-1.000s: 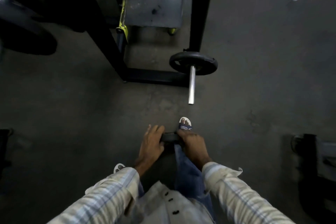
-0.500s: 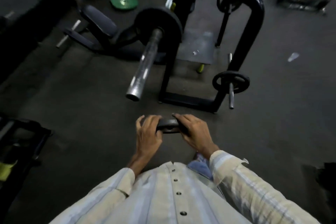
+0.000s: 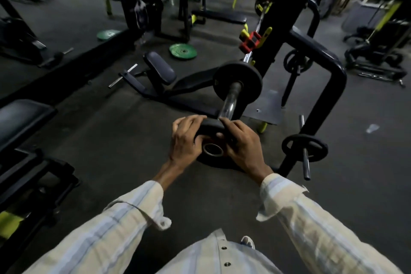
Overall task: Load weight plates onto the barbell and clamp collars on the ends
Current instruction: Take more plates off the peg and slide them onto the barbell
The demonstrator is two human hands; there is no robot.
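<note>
I hold a small black weight plate (image 3: 210,128) upright in both hands, its centre hole (image 3: 213,149) facing me. My left hand (image 3: 185,140) grips its left edge and my right hand (image 3: 242,142) its right edge. The plate sits right at the near tip of the chrome barbell sleeve (image 3: 230,102), which points toward me. A larger black plate (image 3: 237,81) is on the sleeve farther back. A red collar (image 3: 250,42) sits on the bar beyond the rack upright. Whether the sleeve tip has entered the hole is hidden by the plate.
A black rack frame (image 3: 322,100) stands to the right with a small plate on a storage peg (image 3: 305,147). Another plate hangs higher on the frame (image 3: 297,62). Green plates (image 3: 183,51) lie on the floor beyond a low bench (image 3: 160,69). A padded bench (image 3: 20,118) is at left.
I have risen and raised the plate from near the floor up to the tip of the barbell sleeve. My view has lifted to take in the gym.
</note>
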